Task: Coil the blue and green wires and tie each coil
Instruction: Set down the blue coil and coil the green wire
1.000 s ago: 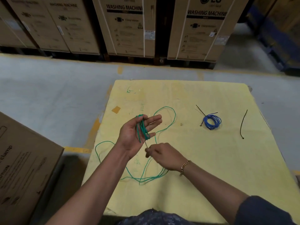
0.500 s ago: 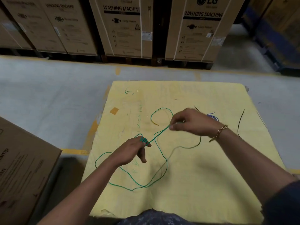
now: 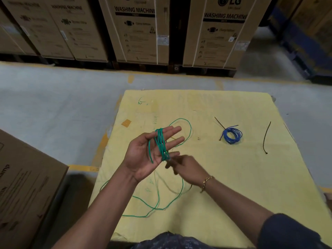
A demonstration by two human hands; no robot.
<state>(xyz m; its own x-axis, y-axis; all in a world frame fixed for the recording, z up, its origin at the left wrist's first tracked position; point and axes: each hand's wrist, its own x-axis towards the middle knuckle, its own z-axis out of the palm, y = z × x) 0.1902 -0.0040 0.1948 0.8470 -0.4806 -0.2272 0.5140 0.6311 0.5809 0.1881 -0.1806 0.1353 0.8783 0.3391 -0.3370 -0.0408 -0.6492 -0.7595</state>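
My left hand [image 3: 143,155] is raised palm up over the yellow table [image 3: 233,186], fingers spread, with several turns of the green wire [image 3: 162,146] wound around them. My right hand [image 3: 185,167] is just below those fingers, blurred, pinching the green wire where it leaves the coil. The rest of the green wire lies loose on the table, looping behind my left hand and trailing toward the front left edge. The blue wire [image 3: 232,135] lies coiled at the right with a black cable tie around it. A loose black cable tie [image 3: 266,137] lies farther right.
Large cardboard washing-machine boxes [image 3: 136,29] stand in a row across a grey floor aisle beyond the table. Another cardboard box [image 3: 23,186] sits close on my left. An orange tape patch [image 3: 126,122] marks the table's left side.
My left hand has turned palm up and lifted again. My right hand has swung back from the right to just under the left fingers, laying another turn of green wire on the coil.
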